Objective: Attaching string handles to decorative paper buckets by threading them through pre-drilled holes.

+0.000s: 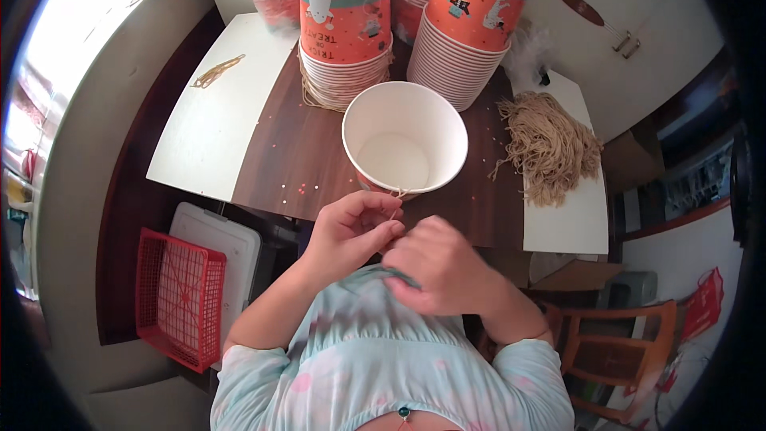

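An open white paper bucket [405,137] stands near the table's front edge, its mouth facing up and its inside white. At its near rim a thin tan string [400,191] shows, running down toward my fingers. Thumb and fingertips of my left hand [351,231] pinch the string just in front of the bucket. Close beside it, my right hand [437,265] is closed and slightly blurred; whatever its fingers grip is hidden.
Upside-down stacks of orange and teal paper buckets [345,24], [471,40] stand behind. A heap of tan strings [550,144] lies at the right, a few strings [217,72] at the left. A red plastic basket [182,299] is below left, a wooden chair [618,355] below right.
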Motion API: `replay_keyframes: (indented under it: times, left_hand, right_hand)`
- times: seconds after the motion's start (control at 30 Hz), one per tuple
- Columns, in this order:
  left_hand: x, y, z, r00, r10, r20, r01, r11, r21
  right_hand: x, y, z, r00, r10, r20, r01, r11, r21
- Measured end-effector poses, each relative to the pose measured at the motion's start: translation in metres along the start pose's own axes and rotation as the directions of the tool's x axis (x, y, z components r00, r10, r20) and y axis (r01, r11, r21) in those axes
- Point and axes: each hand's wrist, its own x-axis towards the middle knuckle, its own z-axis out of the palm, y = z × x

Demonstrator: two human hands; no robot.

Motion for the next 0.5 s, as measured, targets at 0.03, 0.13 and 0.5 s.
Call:
replay_keyframes:
  times: [0.03, 0.13, 0.5]
  left_hand:
    - [0.001, -0.010, 0.000, 0.993, 0.112, -0.037, -0.111, 0.994, 0.016]
    - [-0.002, -0.005, 0.000, 0.990, 0.131, -0.050, -0.111, 0.949, 0.295]
    - [-0.004, -0.007, 0.004, 0.911, 0.409, -0.049, -0.310, 0.759, 0.572]
  right_hand:
    - [0.004, 0.000, -0.014, 0.996, 0.040, 0.084, -0.047, 0.995, 0.089]
    - [0.011, 0.019, -0.034, 0.985, 0.123, -0.118, -0.135, 0.986, -0.095]
    - [0.014, 0.048, 0.003, 0.962, -0.191, -0.197, 0.105, 0.919, -0.380]
